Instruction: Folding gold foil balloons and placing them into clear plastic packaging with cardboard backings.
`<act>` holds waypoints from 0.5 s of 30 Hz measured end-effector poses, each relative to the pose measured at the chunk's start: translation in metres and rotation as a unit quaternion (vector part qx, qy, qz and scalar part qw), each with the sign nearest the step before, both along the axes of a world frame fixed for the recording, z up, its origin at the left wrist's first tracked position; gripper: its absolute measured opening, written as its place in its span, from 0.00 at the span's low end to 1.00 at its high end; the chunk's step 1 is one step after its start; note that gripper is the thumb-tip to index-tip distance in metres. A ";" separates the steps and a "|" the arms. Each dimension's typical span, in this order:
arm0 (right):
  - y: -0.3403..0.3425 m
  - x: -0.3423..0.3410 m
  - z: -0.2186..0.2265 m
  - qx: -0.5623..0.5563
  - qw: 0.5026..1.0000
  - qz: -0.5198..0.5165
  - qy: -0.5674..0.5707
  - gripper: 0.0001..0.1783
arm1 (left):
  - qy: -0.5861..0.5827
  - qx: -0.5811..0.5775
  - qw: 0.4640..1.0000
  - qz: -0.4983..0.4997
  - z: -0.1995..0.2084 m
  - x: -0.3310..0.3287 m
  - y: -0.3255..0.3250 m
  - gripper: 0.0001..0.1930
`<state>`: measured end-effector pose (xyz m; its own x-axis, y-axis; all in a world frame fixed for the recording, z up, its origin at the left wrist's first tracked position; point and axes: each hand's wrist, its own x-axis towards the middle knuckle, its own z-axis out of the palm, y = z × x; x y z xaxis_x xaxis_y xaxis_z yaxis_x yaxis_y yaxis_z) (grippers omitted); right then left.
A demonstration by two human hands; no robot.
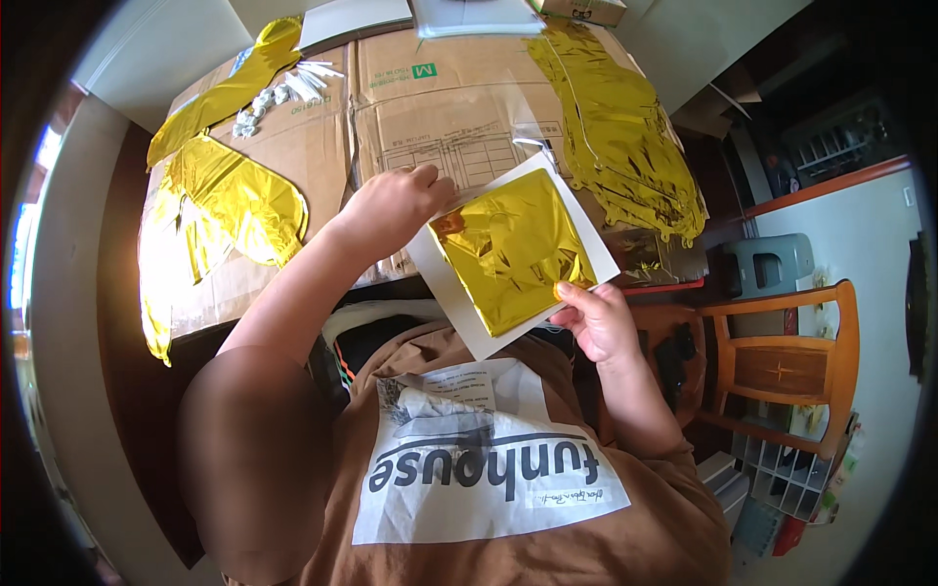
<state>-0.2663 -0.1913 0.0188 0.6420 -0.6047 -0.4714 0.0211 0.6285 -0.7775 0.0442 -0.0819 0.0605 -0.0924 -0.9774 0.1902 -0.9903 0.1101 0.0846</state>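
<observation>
In front of my chest is a white square card (597,256) with a folded sheet of shiny gold foil (508,244) lying flat on it. My right hand (598,317) grips the card and foil at their lower right edge, thumb on top of the foil. My left hand (403,203) is closed at the card's upper left edge, over the cardboard. What its fingers pinch, if anything, is hidden. A strip of clear film (532,132) shows just beyond the card's far corner.
A large cardboard surface (391,78) carries gold foil balloons (234,195) at left and a stack of gold foil (625,127) at right. White sticks (313,78) and small white pieces (256,109) lie at far left. A wooden chair (782,356) and grey stool (772,266) stand right.
</observation>
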 end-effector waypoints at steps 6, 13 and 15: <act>0.023 0.009 -0.002 0.013 0.997 -0.068 -0.032 0.09 | -0.039 0.029 0.999 0.014 0.018 -0.025 -0.008 0.12; 0.025 0.012 -0.018 0.020 0.997 -0.024 -0.072 0.12 | -0.103 -0.107 0.986 -0.072 0.036 -0.042 0.012 0.19; 0.027 0.017 -0.013 0.018 0.997 -0.018 -0.075 0.11 | -0.051 -0.128 0.990 -0.042 0.040 -0.037 0.021 0.16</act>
